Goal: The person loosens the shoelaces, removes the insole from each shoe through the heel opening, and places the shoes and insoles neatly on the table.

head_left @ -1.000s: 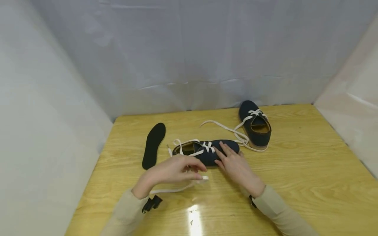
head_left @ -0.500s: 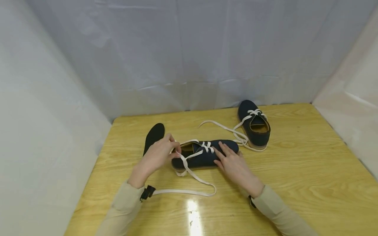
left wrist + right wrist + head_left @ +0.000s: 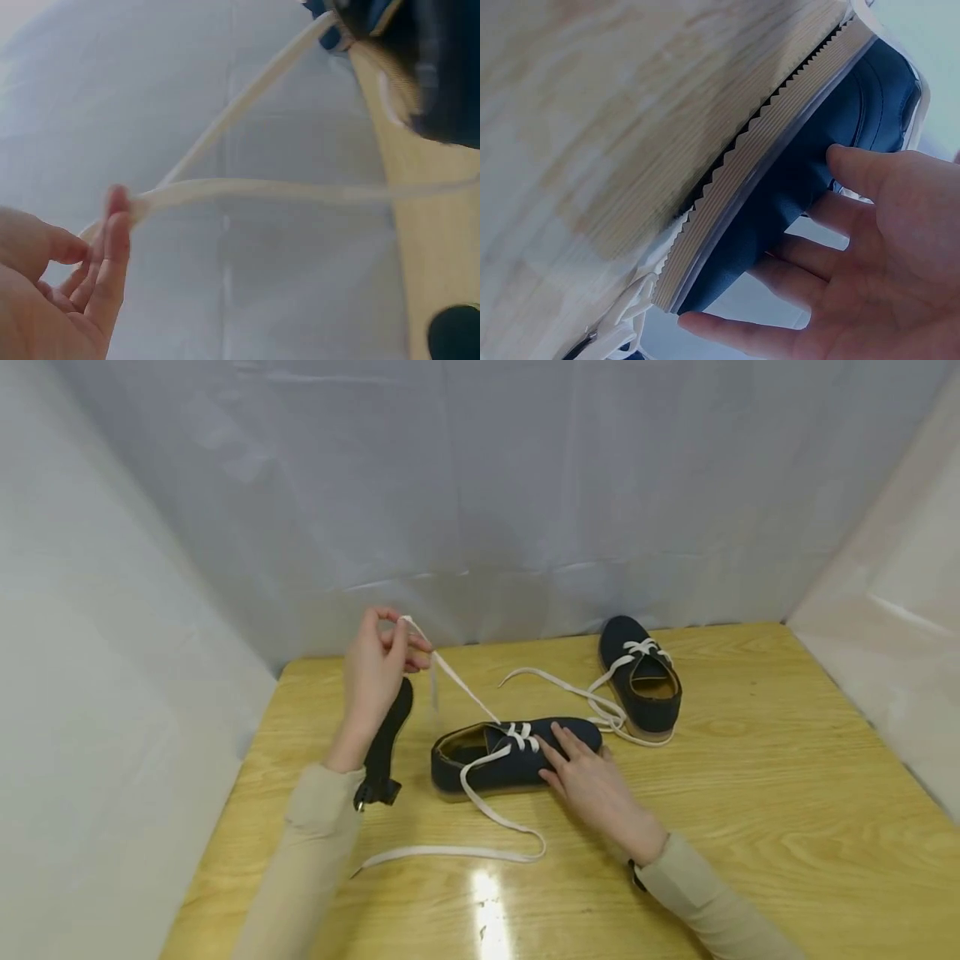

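Observation:
A navy shoe (image 3: 487, 777) with white laces lies sideways on the table, its toe to the right. My left hand (image 3: 372, 681), raised up and left of the shoe's heel, pinches a white shoelace (image 3: 467, 688) between thumb and fingers. From the far row of eyelets that lace rises taut, and its loose end hangs from the fingers, as the left wrist view also shows. My right hand (image 3: 596, 783) rests on the toe with fingers spread; in the right wrist view its thumb touches the side above the ridged sole (image 3: 761, 142).
A second navy shoe (image 3: 654, 714) stands at the back right, its long lace (image 3: 558, 677) trailing left. The first shoe's other lace (image 3: 465, 851) curves over the table near me. A black insole (image 3: 393, 718) lies partly behind my left wrist. Pale sheets (image 3: 517, 485) hang around the table.
My left hand has gone from in front of the shoe to its heel, then up and away, drawing the far-side lace taut. The near lace now lies loose. My right hand has stayed.

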Available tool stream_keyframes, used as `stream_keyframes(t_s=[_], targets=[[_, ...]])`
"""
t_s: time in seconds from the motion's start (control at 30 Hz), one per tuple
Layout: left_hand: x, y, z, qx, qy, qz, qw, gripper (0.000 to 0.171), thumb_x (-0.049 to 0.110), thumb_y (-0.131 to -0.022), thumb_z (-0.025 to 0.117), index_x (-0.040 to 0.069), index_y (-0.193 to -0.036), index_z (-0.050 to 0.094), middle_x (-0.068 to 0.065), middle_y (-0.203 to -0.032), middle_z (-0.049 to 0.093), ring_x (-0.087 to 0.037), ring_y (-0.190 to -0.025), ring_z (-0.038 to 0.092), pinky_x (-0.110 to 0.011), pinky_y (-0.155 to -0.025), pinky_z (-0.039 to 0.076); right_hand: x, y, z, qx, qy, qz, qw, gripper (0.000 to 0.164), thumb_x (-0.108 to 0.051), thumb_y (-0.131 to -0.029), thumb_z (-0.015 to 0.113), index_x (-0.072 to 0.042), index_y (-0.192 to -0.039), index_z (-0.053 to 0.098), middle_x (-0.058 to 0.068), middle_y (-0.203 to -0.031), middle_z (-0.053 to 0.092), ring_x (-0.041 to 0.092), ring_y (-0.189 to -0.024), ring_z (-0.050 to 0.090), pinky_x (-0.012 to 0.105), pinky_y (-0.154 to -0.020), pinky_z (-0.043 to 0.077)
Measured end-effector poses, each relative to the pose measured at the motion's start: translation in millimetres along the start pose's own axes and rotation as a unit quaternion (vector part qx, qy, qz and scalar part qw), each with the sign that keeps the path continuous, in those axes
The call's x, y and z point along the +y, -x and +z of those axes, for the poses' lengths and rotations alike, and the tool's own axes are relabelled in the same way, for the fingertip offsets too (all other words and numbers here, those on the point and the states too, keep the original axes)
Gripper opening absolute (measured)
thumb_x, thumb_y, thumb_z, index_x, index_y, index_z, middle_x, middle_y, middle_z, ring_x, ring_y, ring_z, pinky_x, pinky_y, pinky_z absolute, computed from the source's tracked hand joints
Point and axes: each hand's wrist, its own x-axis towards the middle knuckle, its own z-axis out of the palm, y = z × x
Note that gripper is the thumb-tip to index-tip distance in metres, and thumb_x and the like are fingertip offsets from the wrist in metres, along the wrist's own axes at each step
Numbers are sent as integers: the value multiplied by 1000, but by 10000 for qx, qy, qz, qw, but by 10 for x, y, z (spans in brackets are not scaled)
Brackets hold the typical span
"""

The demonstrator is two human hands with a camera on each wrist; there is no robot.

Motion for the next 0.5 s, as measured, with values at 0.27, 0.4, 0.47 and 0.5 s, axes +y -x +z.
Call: stream_keyframes(t_s=[0.27,0.4,0.47,0.5], targets=[[103,-136,254,-1482,-830,593,9837,17,16,-107,53,1,-115,55,-15,-119,72,-32,-113,69,-46,-93,54,-18,-14,20,39,64,-5,10000,51,-36,-102,61,-14,-148,54,20,-152,48,33,-135,52,68,-92,48],[-22,-56,350,-2506,-1534,632,9538,15,20,-105,59,7,-110,61,-13,-115,72,-29,-112,68,-47,-99,51,-27,-22,18,45,34,-13,10000,51,-35,-102,61,-13,-148,54,20,-152,48,34,-135,52,68,-92,48],[-100,-9,386,-2895,-1746,586,9393,16,22,-105,59,8,-113,63,-11,-117,70,-28,-113,67,-45,-100,51,-30,-24,19,49,46,-18,10000,51,-35,-102,61,-13,-148,54,20,-152,48,34,-135,52,68,-92,48],[-135,13,395,-3017,-1806,551,9345,19,22,-105,59,9,-118,63,-10,-119,70,-28,-113,67,-45,-99,51,-31,-23,22,53,48,-21,10000,51,-35,-102,62,-13,-147,54,20,-151,48,34,-135,52,68,-92,48]])
